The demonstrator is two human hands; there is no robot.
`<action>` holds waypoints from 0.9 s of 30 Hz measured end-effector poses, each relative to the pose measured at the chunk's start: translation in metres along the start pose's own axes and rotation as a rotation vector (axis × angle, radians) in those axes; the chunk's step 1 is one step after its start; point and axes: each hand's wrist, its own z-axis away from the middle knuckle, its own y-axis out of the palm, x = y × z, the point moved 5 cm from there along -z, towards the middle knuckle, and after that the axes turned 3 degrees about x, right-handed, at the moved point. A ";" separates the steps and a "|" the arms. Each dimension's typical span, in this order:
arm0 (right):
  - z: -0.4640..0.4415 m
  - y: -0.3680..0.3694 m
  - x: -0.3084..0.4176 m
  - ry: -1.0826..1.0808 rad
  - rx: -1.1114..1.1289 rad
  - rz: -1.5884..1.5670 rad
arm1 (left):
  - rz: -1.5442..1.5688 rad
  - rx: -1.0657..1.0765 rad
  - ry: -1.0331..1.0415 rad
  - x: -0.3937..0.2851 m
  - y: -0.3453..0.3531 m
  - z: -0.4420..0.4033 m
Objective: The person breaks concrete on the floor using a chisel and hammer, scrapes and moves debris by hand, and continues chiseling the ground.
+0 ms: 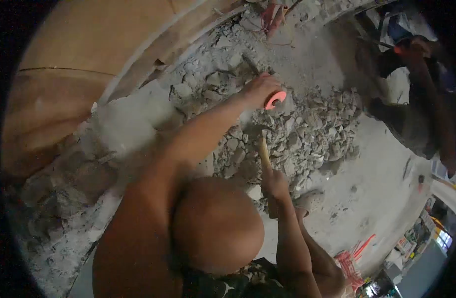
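Observation:
My left hand is closed around a chisel with an orange hand guard at its near end. The chisel's dark blade points up and left into broken rubble. Lower down, my right hand grips the wooden handle of a hammer. Its metal head lies over the rubble, below the guard and apart from it. My bent knee fills the lower middle of the view.
Wooden boarding stands at the left. Another person crouches at the upper right, holding an orange-gripped tool. A red and white bag lies at the lower right. A reddish scrap lies at the top.

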 end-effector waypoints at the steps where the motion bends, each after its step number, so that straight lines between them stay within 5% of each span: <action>1: 0.001 -0.001 -0.001 -0.006 -0.015 0.004 | 0.035 -0.096 -0.037 0.011 0.002 -0.006; 2: 0.009 0.005 -0.001 0.066 -0.086 -0.146 | 0.073 -0.188 -0.081 0.015 -0.001 -0.011; 3: 0.018 0.009 -0.004 0.143 -0.147 -0.291 | 0.440 -0.184 -0.239 -0.001 -0.033 -0.027; 8: 0.031 -0.012 -0.001 -0.058 -0.322 -0.293 | 0.303 -0.249 -0.204 0.007 -0.028 -0.048; 11: 0.066 -0.033 0.060 -0.248 -0.440 -0.231 | 0.311 -0.396 -0.322 0.022 -0.034 -0.053; 15: 0.110 -0.061 0.151 -0.850 -0.731 -0.346 | 0.326 -0.305 -0.501 0.046 -0.053 -0.057; 16: 0.112 -0.074 0.152 -0.964 -0.668 -0.331 | 0.320 -0.314 -0.506 0.046 -0.051 -0.056; 17: 0.116 -0.071 0.179 -1.098 -0.451 -0.657 | 0.291 -0.319 -0.430 0.044 -0.048 -0.055; 20: 0.134 -0.069 0.236 -1.418 -0.075 -0.631 | 0.246 -0.271 -0.419 0.033 -0.049 -0.053; 21: 0.126 -0.063 0.235 -1.422 -0.068 -0.625 | 0.256 -0.352 -0.373 0.032 -0.050 -0.050; 24: 0.064 -0.050 0.175 -1.260 -0.685 -0.063 | 0.242 -0.494 -0.304 0.028 -0.057 -0.049; 26: 0.032 -0.024 0.174 -0.819 -0.505 0.081 | 0.327 -0.518 -0.314 0.024 -0.059 -0.049; 27: 0.018 -0.015 0.160 -0.551 -0.477 -0.105 | 0.578 -0.456 -0.348 0.026 -0.054 -0.052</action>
